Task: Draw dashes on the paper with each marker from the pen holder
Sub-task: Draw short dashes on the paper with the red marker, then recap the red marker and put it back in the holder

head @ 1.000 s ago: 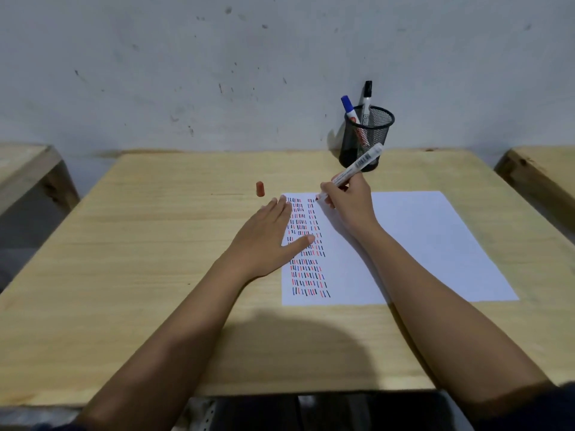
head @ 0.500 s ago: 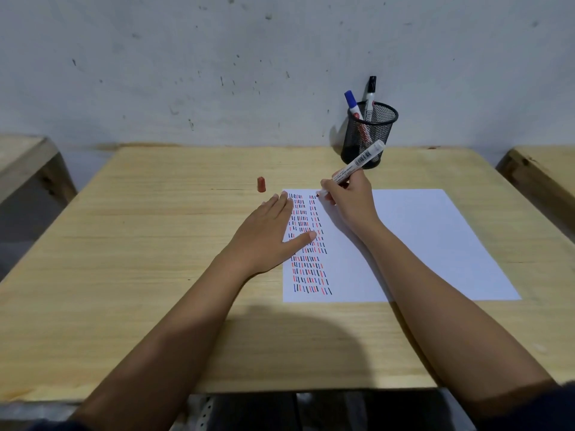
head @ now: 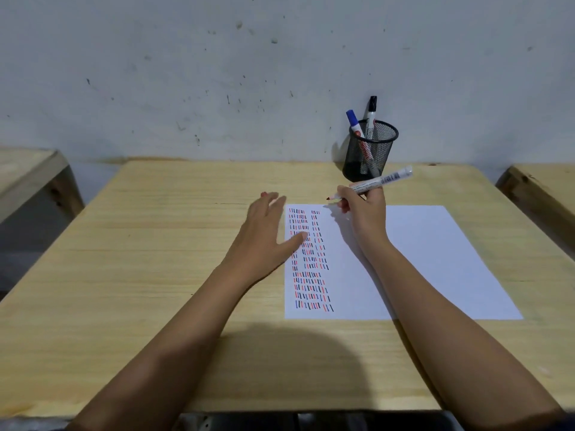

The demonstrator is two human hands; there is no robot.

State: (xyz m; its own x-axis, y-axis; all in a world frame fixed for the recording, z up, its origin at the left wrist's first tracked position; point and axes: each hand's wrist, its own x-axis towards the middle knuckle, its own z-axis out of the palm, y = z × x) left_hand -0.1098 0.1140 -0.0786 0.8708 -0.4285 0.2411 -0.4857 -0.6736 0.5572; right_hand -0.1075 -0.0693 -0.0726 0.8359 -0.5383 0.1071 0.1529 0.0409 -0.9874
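1. The right hand [head: 362, 209] grips a slim white marker [head: 378, 181], its red tip lifted just above the flat white paper [head: 435, 259].
2. The left hand [head: 267, 234] is loose, fingers spread, at the paper's left edge.
3. A black mesh pen holder [head: 370, 154] stands on the pale grained wooden worktop [head: 155, 244], holding a blue-capped marker [head: 353, 119] and a black-capped marker [head: 371, 113].
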